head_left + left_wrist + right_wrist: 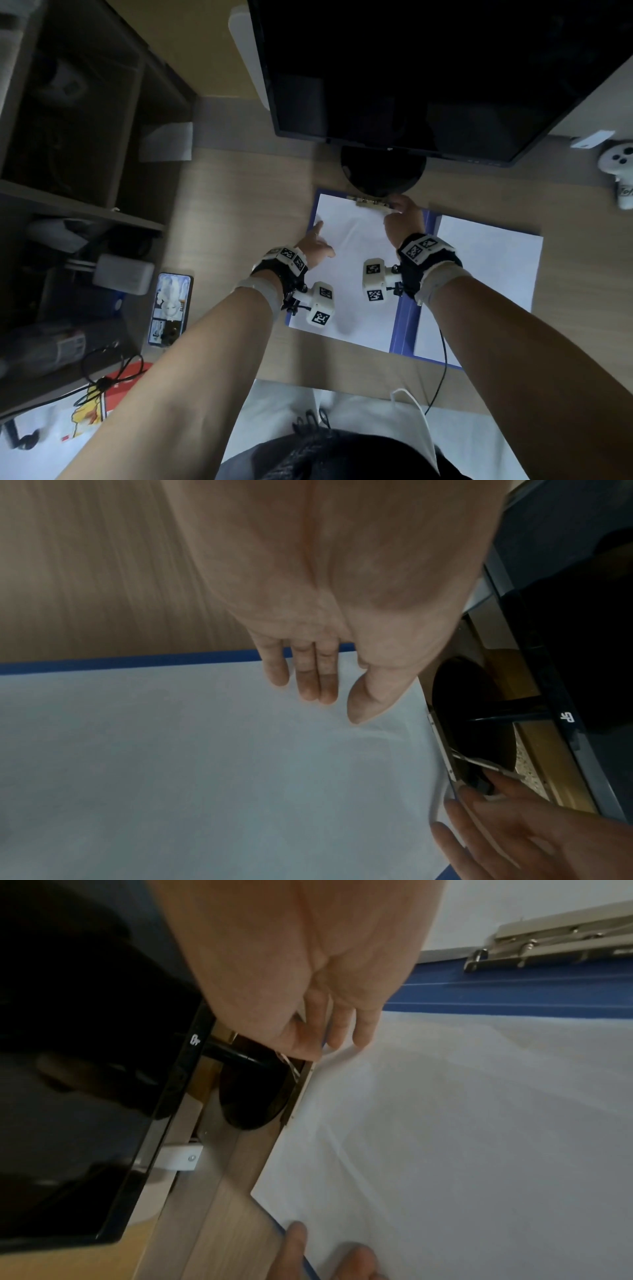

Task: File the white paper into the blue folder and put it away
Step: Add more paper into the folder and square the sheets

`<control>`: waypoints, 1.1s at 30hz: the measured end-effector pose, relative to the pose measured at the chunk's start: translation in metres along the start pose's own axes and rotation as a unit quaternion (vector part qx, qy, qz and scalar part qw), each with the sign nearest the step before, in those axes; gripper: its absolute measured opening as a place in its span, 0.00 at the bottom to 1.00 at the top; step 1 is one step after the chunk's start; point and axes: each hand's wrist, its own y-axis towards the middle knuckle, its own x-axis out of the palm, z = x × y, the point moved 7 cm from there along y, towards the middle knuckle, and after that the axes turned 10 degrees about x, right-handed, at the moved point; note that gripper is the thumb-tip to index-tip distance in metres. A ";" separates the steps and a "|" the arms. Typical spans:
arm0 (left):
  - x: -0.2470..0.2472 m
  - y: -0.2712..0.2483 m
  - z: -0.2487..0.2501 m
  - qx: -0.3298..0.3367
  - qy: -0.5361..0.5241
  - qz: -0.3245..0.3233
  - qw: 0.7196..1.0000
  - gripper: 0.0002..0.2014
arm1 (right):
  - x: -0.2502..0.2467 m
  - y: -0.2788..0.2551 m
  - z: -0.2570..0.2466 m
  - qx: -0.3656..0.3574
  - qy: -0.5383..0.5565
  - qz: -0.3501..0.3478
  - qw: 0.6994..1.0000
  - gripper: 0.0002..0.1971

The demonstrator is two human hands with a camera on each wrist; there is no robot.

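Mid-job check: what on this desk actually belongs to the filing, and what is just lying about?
In the job:
white paper, under the left hand
open blue folder
its metal clip, worked by the right hand

Lying about:
monitor
phone
white controller
black cable

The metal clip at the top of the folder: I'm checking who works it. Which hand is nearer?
Right. The right hand is at the metal clip's end, fingers on it; the left hand rests flat on the white paper, toward its left edge.
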 end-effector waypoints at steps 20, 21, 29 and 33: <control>-0.002 0.001 -0.004 -0.032 -0.001 -0.025 0.999 0.45 | 0.048 -0.033 -0.015 -0.087 -0.304 -0.052 0.947 0.49; -0.001 0.003 -0.006 -0.034 -0.002 -0.028 0.999 0.45 | 0.050 -0.034 -0.014 -0.089 -0.320 -0.047 0.942 0.49; -0.015 0.009 -0.010 -0.007 -0.007 -0.022 1.000 0.39 | 0.064 -0.030 -0.025 -0.072 -0.430 0.005 0.900 0.46; -0.012 0.007 -0.008 -0.007 -0.036 -0.036 0.999 0.42 | 0.069 -0.030 -0.025 -0.065 -0.469 0.023 0.880 0.44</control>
